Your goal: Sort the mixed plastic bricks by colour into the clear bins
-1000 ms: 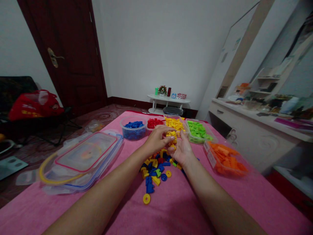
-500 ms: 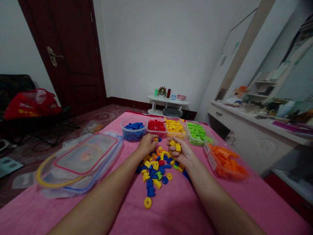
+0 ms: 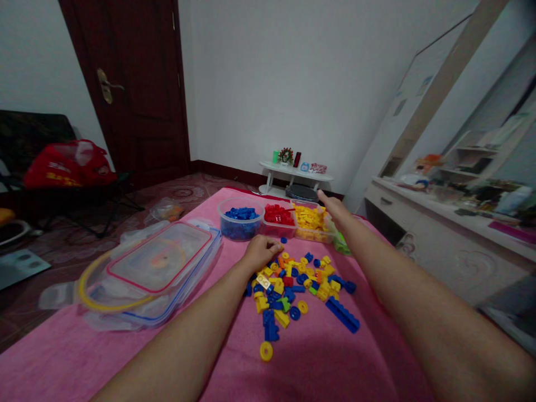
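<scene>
My left hand [image 3: 262, 253] is closed at the left edge of a loose pile of toy bricks [image 3: 288, 282]. A bit of a small yellow brick [image 3: 281, 248] shows at its fingertips, mostly hidden. Just beyond lies a small blue piece [image 3: 283, 240]. My right hand [image 3: 334, 207] reaches over the right side of the tub of yellow bricks [image 3: 307, 237], its thumb stretched up and apart from the fingers, which are partly hidden. The forearm covers most of the tub of green bricks [image 3: 341, 244].
A round tub of blue bricks [image 3: 240, 230] and a tub of red bricks [image 3: 278, 230] stand left of the yellow one. Stacked clear lids [image 3: 159, 262] lie at the left on the pink cloth [image 3: 318, 363]. A long blue brick [image 3: 342, 314] lies at the pile's right.
My right hand has moved from the pile, where it held yellow bricks, forward and right to the yellow tub. A blue piece at my left fingertips now sits apart. The view has shifted.
</scene>
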A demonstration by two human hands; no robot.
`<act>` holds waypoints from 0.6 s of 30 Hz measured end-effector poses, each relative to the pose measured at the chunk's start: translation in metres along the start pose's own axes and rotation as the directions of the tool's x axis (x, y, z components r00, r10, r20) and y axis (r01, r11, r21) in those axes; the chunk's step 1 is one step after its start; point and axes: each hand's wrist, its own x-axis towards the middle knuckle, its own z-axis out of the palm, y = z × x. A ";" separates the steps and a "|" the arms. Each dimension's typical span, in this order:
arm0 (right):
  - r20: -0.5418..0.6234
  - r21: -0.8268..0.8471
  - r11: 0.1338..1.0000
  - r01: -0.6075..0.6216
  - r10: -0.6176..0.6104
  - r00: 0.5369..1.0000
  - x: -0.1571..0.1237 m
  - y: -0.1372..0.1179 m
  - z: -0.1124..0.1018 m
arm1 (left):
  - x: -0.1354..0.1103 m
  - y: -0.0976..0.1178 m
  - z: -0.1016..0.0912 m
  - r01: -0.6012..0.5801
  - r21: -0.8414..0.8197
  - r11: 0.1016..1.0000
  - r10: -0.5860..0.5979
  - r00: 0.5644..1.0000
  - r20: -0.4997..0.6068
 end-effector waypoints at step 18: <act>0.326 -0.332 0.886 0.325 -0.215 0.921 -0.096 -0.003 0.063 | 0.001 -0.004 0.002 0.047 -0.253 0.966 -0.073 0.993 -0.097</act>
